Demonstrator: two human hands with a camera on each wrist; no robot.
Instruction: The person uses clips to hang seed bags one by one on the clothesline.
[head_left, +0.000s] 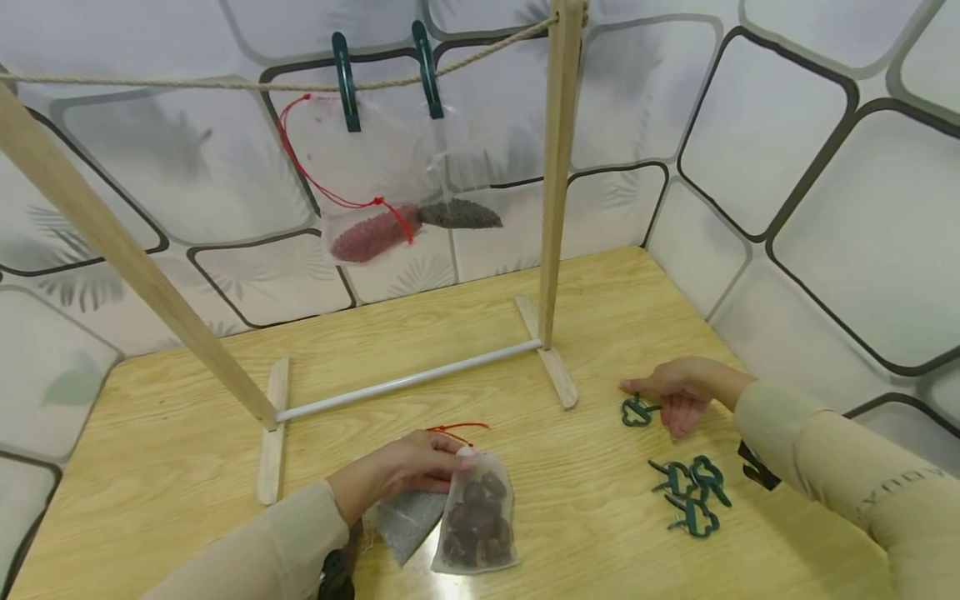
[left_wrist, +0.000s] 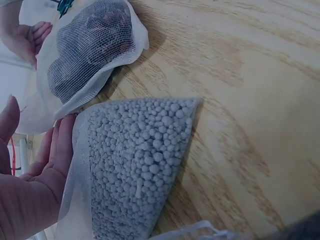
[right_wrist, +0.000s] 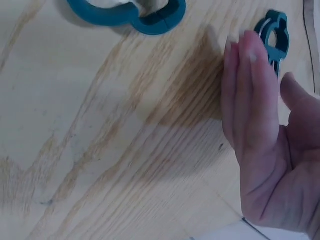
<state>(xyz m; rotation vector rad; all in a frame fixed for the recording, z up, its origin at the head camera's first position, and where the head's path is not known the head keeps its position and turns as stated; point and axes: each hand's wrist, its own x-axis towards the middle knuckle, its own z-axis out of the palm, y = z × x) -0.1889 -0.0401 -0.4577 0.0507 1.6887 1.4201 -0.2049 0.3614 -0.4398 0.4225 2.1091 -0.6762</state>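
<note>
- The left hand [head_left: 408, 471] rests its fingertips on the tied neck of a mesh bag of dark brown pieces [head_left: 476, 521] lying flat on the wooden table [head_left: 187, 433]; whether the fingers pinch the mesh or only press on it cannot be told.
- A second mesh bag of grey pellets [left_wrist: 137, 167] lies just beside it at about 9 o'clock, partly under the palm.
- The right hand [head_left: 686, 392], fingers straight and close together, touches a green clip [head_left: 636, 411] at its 9 o'clock without closing round it; the right wrist view shows that clip just past the fingertips.
- Three more green clips [head_left: 690, 496] lie in a cluster at 6 o'clock from that hand.
- On the rope [head_left: 225, 83] of the wooden rack [head_left: 558, 167], two clips [head_left: 347, 79] already hold one bag [head_left: 375, 187].
- By judgement, the step in hand is collecting a bag and a clip for hanging; the next move calls for a firm pinch on the clip and lifting the bag's top edge to the rope.
</note>
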